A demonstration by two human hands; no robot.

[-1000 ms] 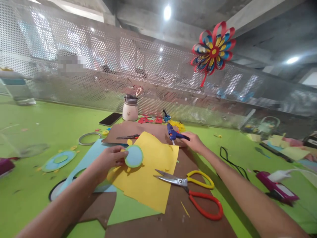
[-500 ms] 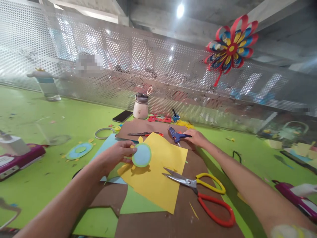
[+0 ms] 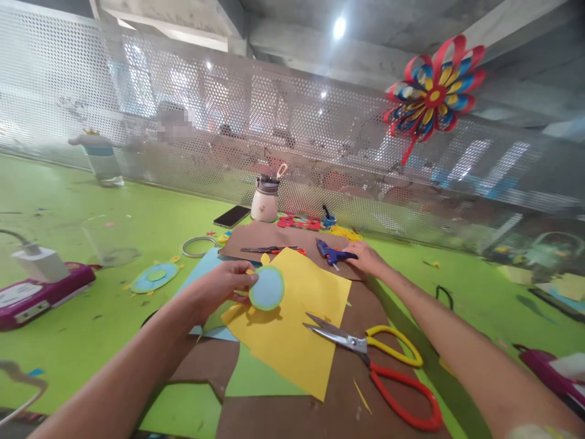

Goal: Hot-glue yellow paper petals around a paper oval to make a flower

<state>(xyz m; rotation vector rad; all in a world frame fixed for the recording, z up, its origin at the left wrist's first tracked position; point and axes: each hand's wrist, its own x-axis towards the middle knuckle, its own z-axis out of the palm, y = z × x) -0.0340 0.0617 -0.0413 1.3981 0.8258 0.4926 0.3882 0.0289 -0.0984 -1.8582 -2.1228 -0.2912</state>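
The left hand (image 3: pixel 218 286) pinches a paper disc (image 3: pixel 267 288), held above a paper sheet (image 3: pixel 292 323). Right of that grip and nearer the camera, scissors (image 3: pixel 375 360) lie on cardboard (image 3: pixel 329 402), blades on the sheet's edge. Beyond the grip and to its right, the right hand (image 3: pixel 368 259) touches a glue gun (image 3: pixel 333 252) lying on another cardboard piece (image 3: pixel 274 238). Behind that stand a jar (image 3: pixel 265 200) and, to its left, a phone (image 3: pixel 231 216). Left of the grip lie a ring (image 3: pixel 197 247) and a paper cutout (image 3: pixel 154 277).
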